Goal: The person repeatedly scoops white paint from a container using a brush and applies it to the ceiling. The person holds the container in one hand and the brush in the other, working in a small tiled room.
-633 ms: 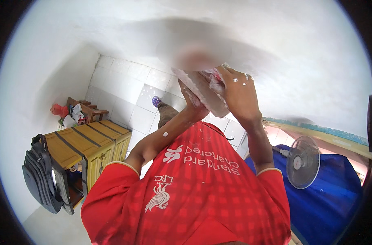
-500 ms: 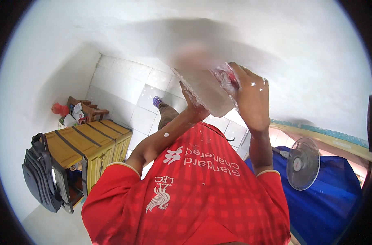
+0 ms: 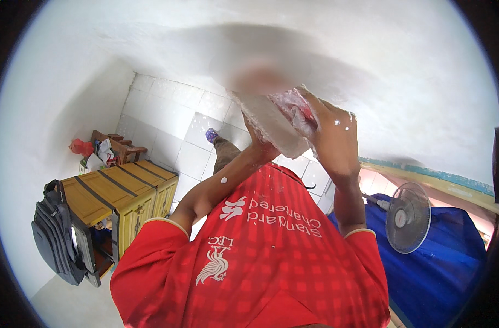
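Close to the white wall (image 3: 408, 98), both hands are raised in front of my chest. My left hand (image 3: 262, 143) grips a flat, greyish slab-like board (image 3: 276, 124) with rough white smears along its edges. On the board's other side, my right hand (image 3: 332, 130) is closed around a crumpled, whitish and pink plastic-looking wrap (image 3: 302, 117). The wrap lies against the board, and its contents cannot be made out. White spots dot my right hand and left forearm. A blurred patch hides the board's far end, and most of my left fingers are behind it.
To the left stands a yellow drawer cabinet (image 3: 104, 191) with a dark backpack (image 3: 55, 232) on its side. Behind it is a small brown wooden stool (image 3: 123, 146) with a red bundle. At right, a fan (image 3: 408, 217) stands by a blue cover (image 3: 441, 257). White floor tiles (image 3: 192, 156) lie below.
The board and the wrap have tilted slightly in my hands, showing more of the wrap. My right hand has shifted a little to the left.
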`<state>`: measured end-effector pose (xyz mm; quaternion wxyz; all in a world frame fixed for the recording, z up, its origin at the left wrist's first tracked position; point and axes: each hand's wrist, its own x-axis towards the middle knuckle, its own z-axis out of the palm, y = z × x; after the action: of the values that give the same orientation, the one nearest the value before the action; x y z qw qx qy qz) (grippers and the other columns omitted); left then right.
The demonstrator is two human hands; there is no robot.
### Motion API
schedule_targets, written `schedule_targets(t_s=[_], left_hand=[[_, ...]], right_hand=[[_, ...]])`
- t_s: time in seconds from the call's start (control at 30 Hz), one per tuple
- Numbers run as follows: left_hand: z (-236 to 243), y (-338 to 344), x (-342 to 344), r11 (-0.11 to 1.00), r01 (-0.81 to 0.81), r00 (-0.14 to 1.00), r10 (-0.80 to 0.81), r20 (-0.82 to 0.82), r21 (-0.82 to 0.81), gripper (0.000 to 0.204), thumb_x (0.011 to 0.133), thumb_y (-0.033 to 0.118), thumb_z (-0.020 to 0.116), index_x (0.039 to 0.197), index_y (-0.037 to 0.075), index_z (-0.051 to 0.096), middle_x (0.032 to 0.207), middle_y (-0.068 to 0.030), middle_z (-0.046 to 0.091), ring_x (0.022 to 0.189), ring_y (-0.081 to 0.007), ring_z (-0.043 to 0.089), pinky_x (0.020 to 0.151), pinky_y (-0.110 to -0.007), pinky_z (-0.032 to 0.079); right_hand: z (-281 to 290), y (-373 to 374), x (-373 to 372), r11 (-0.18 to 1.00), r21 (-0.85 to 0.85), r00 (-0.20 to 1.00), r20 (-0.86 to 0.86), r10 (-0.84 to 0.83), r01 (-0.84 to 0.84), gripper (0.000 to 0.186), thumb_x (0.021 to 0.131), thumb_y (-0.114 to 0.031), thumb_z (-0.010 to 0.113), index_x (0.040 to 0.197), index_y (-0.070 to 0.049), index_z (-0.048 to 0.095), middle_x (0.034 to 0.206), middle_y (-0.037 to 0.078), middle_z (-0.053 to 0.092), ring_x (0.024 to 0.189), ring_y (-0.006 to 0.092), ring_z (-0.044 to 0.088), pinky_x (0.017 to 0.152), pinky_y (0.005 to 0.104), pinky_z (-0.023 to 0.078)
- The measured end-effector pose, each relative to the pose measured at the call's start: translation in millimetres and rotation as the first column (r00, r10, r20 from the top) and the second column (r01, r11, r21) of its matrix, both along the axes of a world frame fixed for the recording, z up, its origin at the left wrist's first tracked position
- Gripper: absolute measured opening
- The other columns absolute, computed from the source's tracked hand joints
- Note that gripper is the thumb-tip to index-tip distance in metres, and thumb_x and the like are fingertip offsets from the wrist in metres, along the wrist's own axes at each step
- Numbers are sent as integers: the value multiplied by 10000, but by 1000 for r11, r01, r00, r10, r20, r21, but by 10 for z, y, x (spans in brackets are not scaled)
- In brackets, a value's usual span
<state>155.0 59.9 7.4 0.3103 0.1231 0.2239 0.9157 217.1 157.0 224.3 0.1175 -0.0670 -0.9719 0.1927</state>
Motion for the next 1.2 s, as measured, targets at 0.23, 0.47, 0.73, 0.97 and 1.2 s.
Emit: schedule_targets(t_s=[0.23, 0.47, 0.73, 0.97, 1.2], left_hand=[[335, 62, 136, 985, -90, 996, 85, -37, -148, 710, 914, 721, 411, 1393, 199, 457, 1325, -47, 547, 1202, -274, 557, 1061, -492, 445], [396, 46, 93, 988, 38, 974, -70, 214, 151, 711, 917, 720, 403, 1404, 204, 448, 1341, -44, 540, 1209, -274, 555, 1067, -489, 442], [500, 15, 49, 967, -166, 974, 130, -184, -194, 753, 906, 748, 381, 1446, 224, 416, 1385, -40, 523, 1265, -284, 526, 1091, -509, 419], [554, -44, 108, 885, 64, 912, -240, 334, 460, 488, 1044, 297, 499, 1474, 141, 330, 1370, -78, 513, 1231, -235, 541, 1050, -434, 466], [452, -23, 58, 990, -5, 999, 9, 31, -142, 765, 912, 756, 350, 1464, 227, 390, 1400, -34, 504, 1293, -275, 504, 1108, -498, 403]], right_hand=[[-162, 4, -84, 993, -104, 998, -8, 62, -63, 405, 856, -174, 700, 1246, -78, 645, 1022, 195, 702, 908, 380, 682, 804, 439, 535], [-337, 46, -68, 966, 222, 963, -205, 177, -130, 383, 873, -211, 692, 1231, -84, 643, 987, 191, 700, 904, 364, 682, 771, 422, 529], [-421, 88, -31, 984, 152, 992, -58, 108, -98, 400, 938, -210, 599, 1327, -130, 556, 1190, 133, 660, 1031, 340, 631, 916, 483, 451], [-138, 136, 35, 993, 117, 992, -120, 25, -11, 436, 924, -242, 638, 1332, -110, 560, 1091, 119, 685, 994, 315, 651, 866, 454, 479], [-40, 143, 36, 999, -44, 999, 31, -13, 14, 354, 903, -211, 656, 1203, -23, 650, 953, 203, 696, 850, 374, 685, 783, 440, 527]])
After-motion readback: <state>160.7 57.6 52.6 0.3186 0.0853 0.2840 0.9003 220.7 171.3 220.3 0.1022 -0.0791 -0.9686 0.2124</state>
